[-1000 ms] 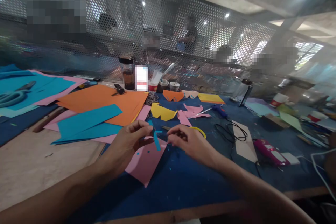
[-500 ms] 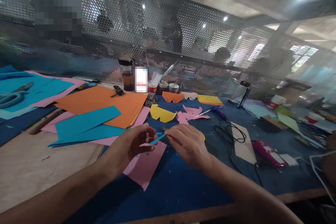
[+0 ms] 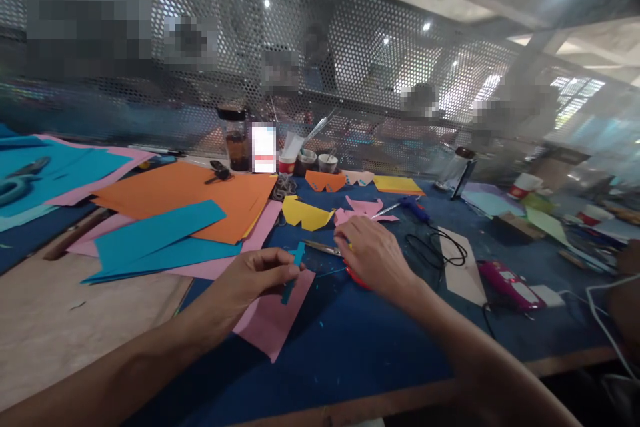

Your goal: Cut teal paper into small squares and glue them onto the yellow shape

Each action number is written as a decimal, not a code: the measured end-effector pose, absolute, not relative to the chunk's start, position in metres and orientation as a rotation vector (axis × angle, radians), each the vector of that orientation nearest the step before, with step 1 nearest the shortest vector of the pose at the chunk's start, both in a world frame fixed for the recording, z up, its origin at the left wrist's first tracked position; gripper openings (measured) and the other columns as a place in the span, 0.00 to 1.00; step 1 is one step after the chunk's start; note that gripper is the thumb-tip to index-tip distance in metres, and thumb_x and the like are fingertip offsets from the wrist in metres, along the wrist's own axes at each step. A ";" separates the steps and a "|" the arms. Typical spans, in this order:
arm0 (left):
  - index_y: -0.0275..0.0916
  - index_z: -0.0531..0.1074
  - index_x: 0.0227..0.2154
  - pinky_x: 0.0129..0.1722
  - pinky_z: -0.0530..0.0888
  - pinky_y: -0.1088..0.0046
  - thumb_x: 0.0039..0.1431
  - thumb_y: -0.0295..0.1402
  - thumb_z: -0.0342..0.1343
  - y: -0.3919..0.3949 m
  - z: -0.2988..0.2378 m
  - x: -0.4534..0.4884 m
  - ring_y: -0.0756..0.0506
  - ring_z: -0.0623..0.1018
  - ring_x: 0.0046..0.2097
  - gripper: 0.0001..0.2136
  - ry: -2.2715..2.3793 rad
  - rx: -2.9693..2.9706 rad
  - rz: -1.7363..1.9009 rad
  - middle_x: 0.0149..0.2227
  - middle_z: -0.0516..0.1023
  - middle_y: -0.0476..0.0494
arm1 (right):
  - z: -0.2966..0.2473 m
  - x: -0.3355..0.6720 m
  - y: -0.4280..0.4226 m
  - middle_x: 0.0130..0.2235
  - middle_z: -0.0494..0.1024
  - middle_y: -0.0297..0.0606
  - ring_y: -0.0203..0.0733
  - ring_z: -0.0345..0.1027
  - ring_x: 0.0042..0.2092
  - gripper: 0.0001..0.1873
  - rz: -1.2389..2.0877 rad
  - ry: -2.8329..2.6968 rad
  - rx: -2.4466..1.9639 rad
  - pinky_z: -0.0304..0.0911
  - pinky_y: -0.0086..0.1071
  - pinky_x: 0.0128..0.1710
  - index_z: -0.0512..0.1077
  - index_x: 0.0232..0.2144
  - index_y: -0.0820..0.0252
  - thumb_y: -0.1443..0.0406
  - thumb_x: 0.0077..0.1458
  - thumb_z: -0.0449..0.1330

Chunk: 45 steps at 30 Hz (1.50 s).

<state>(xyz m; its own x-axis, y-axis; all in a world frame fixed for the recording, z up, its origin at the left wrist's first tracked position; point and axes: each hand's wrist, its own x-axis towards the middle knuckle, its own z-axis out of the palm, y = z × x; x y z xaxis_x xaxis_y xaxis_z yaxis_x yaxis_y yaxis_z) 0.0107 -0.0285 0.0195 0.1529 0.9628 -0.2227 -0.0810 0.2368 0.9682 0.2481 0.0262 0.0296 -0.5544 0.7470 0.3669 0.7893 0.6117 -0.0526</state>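
My left hand [image 3: 273, 270] pinches a small blue paper strip [image 3: 294, 273], which seems to have a crosspiece near its top. Beneath it lies a pink paper piece [image 3: 274, 327]. My right hand [image 3: 373, 250] has its fingers bent over the handles of a pair of scissors [image 3: 323, 248]. The metal blades point left, and a red handle loop shows below the hand; the rest of the handles is hidden. Just behind the scissors are a yellow paper cutout [image 3: 307, 213] and a pink cutout [image 3: 363, 205].
Orange sheets [image 3: 185, 197] and blue sheets [image 3: 160, 237] overlap at left, with teal-handled scissors [image 3: 20, 183] beyond. A blue glue gun [image 3: 415, 208], its black cord and a magenta device [image 3: 507, 285] lie at right. Cups and a phone [image 3: 263, 148] stand before a perforated metal screen [image 3: 370, 80].
My right hand has let go of the blue strip and moved to the scissors' handles. My left hand keeps the strip, now turned more upright. The view has shifted slightly.
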 end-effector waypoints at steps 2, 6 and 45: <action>0.41 0.81 0.25 0.29 0.66 0.72 0.43 0.41 0.74 -0.028 0.021 0.012 0.48 0.68 0.27 0.12 1.155 1.044 1.010 0.23 0.73 0.50 | 0.030 0.262 0.034 0.48 0.79 0.45 0.50 0.72 0.50 0.08 -0.010 -2.510 -1.544 0.62 0.39 0.48 0.74 0.45 0.59 0.64 0.69 0.55; 0.41 0.81 0.28 0.29 0.66 0.71 0.43 0.40 0.74 -0.028 0.024 0.013 0.47 0.69 0.27 0.12 1.181 1.038 1.051 0.23 0.73 0.50 | 0.023 0.283 0.044 0.45 0.80 0.44 0.51 0.74 0.46 0.07 0.123 -2.561 -1.653 0.62 0.37 0.42 0.75 0.40 0.59 0.62 0.66 0.60; 0.40 0.76 0.30 0.31 0.68 0.76 0.46 0.39 0.75 -0.020 0.011 -0.007 0.49 0.69 0.33 0.15 1.210 0.832 1.157 0.30 0.71 0.51 | 0.026 0.294 0.039 0.39 0.80 0.41 0.48 0.73 0.39 0.16 0.412 -2.586 -1.694 0.56 0.35 0.36 0.70 0.41 0.58 0.55 0.56 0.64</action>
<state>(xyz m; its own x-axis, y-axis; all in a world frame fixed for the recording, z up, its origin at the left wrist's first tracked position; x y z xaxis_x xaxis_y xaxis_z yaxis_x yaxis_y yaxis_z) -0.0074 -0.0200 0.0113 -0.0377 0.9643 -0.2621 -0.2184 0.2480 0.9438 0.2943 0.0387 0.0260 -0.4100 0.9035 -0.1247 0.8975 0.3753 -0.2314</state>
